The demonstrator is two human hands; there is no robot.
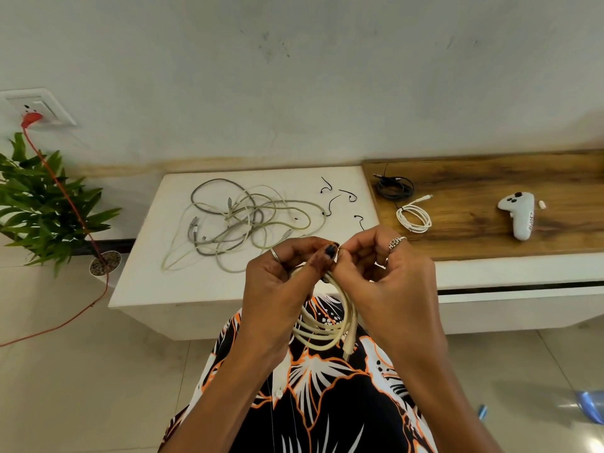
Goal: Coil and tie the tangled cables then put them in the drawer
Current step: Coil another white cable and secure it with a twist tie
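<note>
From the head camera, both hands meet in front of the person's patterned shirt [327,403], just below the near edge of a white table [183,282]. The left hand [281,282] has its fingers curled round the top of a cream cable coil [323,328], whose loops hang down between the two wrists. The right hand [389,276] pinches something thin at the top of that same coil, right against the left thumb; what it pinches is too small to make out. On the white table behind the hands lies a loose tangle of grey and pale cables [242,223], and to its right several short black ties [336,197] are scattered apart from one another. Beside the table runs a wooden shelf [490,237], which carries a coiled black cable [394,188] near its left back corner, a coiled white cable [414,217] just in front of that, and a white game controller [520,215] further right. At the far left stands a green plant [42,201], with a red cord [68,197] running from a wall socket [39,107] down across it to the floor.
</note>
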